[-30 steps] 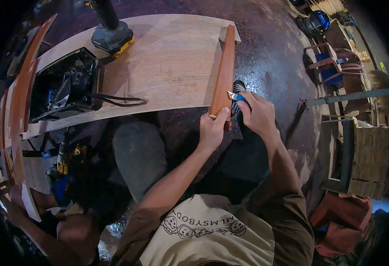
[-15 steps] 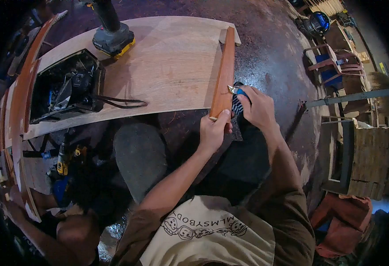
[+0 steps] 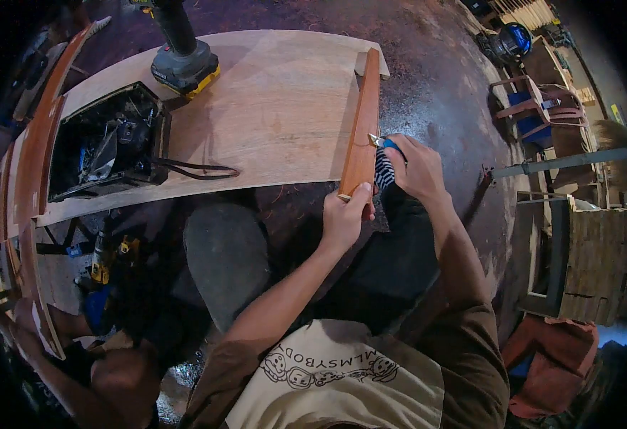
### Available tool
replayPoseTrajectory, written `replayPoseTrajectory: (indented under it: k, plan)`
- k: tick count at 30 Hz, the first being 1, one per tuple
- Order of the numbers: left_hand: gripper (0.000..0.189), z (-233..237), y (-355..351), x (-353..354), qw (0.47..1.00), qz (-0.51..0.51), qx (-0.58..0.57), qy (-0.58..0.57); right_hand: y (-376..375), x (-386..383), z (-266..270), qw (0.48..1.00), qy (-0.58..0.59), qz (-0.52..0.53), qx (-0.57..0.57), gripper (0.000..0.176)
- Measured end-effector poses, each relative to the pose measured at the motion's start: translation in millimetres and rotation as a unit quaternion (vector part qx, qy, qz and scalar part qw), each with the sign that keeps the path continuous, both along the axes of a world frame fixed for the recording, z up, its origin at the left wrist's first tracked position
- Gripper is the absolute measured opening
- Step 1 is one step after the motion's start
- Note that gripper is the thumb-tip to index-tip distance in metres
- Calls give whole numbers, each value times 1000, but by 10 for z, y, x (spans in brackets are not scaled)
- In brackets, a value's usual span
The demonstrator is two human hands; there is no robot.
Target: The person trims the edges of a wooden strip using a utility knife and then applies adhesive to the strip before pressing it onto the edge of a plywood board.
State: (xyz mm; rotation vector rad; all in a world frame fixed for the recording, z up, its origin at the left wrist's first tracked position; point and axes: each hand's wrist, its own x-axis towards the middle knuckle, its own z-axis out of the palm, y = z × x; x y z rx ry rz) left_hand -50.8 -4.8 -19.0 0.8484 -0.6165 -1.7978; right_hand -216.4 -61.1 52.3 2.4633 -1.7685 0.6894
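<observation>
Pinching end of one red wood strip (image 3: pixel 362 136) with left hand (image 3: pixel 344 218); clutching one blue knife (image 3: pixel 379 141) in right hand (image 3: pixel 415 166), blade on strip edge. Nearby: one drill (image 3: pixel 181 53), one toolbox (image 3: pixel 106 143).

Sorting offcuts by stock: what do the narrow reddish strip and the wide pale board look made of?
The reddish strip: seemingly solid hardwood, smooth, slight sheen, even red-brown colour. The pale board: plywood or sanded timber, matt, broad faint grain; edge too small to tell.
</observation>
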Motion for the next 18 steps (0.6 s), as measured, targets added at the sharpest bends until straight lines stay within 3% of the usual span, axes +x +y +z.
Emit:
replayPoseTrajectory:
  k: [5, 7, 11, 16, 17, 18]
  plan:
    - [29, 23, 20, 11, 1000, -5, 5, 7, -124, -103, -68, 1000, 11, -8, -2, 20]
    - [28, 43, 80, 33, 998, -21, -8, -58, -279, -243, -135, 995, 35, -96, 0, 26]
    - [27, 91, 235, 97, 997, -55, 10, -48, -586, -611, -172, 980, 54, -170, 85, 33]
    - [30, 93, 219, 118, 999, -32, 7, -17, -439, -725, -262, 945, -62, -300, 115, 41]
    - [31, 101, 231, 125, 1000, -23, 1, -12, -400, -724, -286, 945, -65, -301, 114, 41]
    - [31, 113, 235, 136, 1000, -11, -6, -8, -362, -693, -307, 942, -147, -270, 135, 40]
